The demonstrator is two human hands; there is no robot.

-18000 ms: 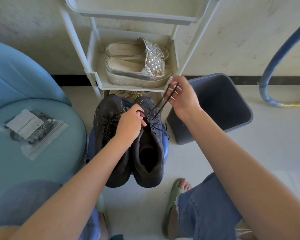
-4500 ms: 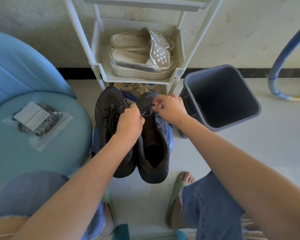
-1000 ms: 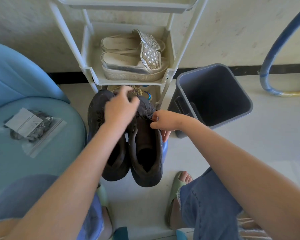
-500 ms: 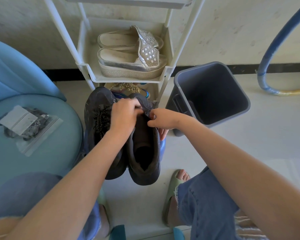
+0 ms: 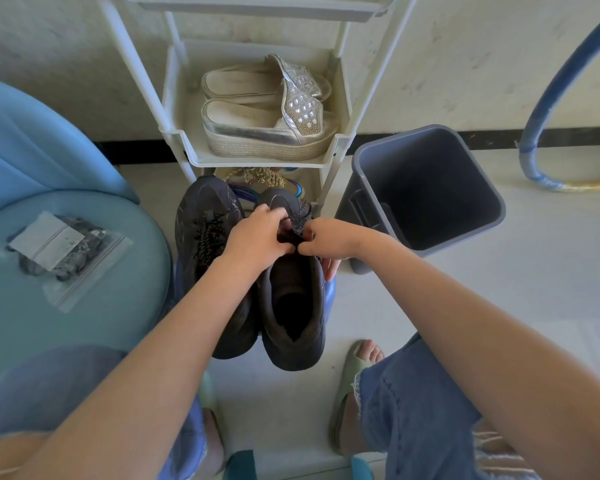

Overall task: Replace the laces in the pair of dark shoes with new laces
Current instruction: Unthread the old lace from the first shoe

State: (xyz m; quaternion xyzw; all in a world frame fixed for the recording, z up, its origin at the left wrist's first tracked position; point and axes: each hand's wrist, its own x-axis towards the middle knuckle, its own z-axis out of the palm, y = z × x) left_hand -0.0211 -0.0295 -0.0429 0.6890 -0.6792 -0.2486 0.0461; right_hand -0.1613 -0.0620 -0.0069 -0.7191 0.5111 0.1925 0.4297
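Two dark shoes stand side by side on a blue stool in front of me. The left shoe [image 5: 201, 237] still carries its dark lace. Over the tongue of the right shoe [image 5: 291, 306] my two hands meet. My left hand [image 5: 257, 233] has curled fingers pinching the dark lace [image 5: 300, 216] near the front eyelets. My right hand [image 5: 326, 240] pinches the shoe's upper edge with thumb and forefinger, the other fingers down its outer side. A clear zip bag of new laces [image 5: 59, 251] lies on the teal seat at the left.
A white rack [image 5: 257, 157] with silver platform sandals [image 5: 267, 109] stands just behind the shoes. A grey bin [image 5: 426, 192] sits at the right. The teal chair [image 5: 49, 202] is at the left. My knees and a green slipper [image 5: 350, 375] are below.
My left hand came down from the toe of the right shoe to its front eyelets. Both hands have closed together over the tongue. The right hand stays at the shoe's edge.
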